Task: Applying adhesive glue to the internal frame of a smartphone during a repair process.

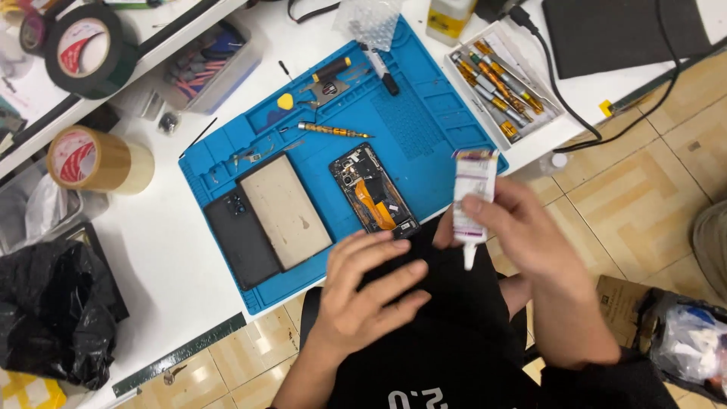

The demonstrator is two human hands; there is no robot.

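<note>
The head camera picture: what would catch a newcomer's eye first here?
Probably the bright blue work mat on the white table, with an opened phone lying on it beside a dark back cover. In front, the right hand holds a small white glue tube, nozzle down, near the left hand. A tray of screwdrivers sits at the mat's far right.

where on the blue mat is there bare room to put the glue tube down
The blue mat is bare on its right half, between the opened phone and the screwdriver tray. The white table is also bare left of the black back cover. The mat's top left is crowded with small tools; the right hand holds the glue tube.
</note>
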